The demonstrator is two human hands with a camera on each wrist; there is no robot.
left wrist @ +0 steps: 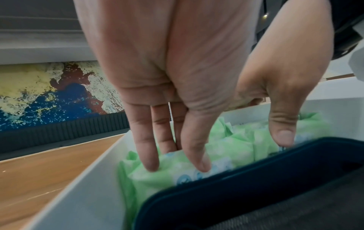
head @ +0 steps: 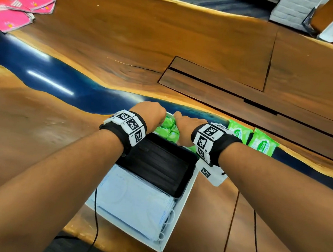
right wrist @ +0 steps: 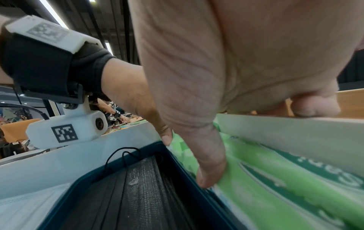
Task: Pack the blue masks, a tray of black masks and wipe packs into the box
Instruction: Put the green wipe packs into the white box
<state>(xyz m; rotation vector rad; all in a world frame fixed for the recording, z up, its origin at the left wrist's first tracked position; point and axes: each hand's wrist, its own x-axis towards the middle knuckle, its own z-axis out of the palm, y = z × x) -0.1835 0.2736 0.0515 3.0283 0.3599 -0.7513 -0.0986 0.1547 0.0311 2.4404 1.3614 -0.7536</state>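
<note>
The white box (head: 184,201) lies lengthwise in front of me. Blue masks (head: 133,201) fill its near end. A dark tray (head: 189,160) of black masks (head: 159,164) sits in the middle. Green wipe packs (head: 167,128) stand on edge at the far end. My left hand (head: 152,113) reaches in there, and its straight fingers (left wrist: 147,147) press down on the packs (left wrist: 157,175) beside the tray (left wrist: 236,186). My right hand (head: 189,125) straddles the box's far wall (right wrist: 285,137): its thumb (right wrist: 210,168) pushes on a pack (right wrist: 275,194), and its fingers (right wrist: 315,105) curl over the rim outside.
Two more green wipe packs (head: 239,132) (head: 263,144) lie on the table just right of the box's far end. Pink packets (head: 19,5) are at the far left. A recessed wooden hatch (head: 213,74) lies beyond the box. Black cables (head: 96,219) trail near the front edge.
</note>
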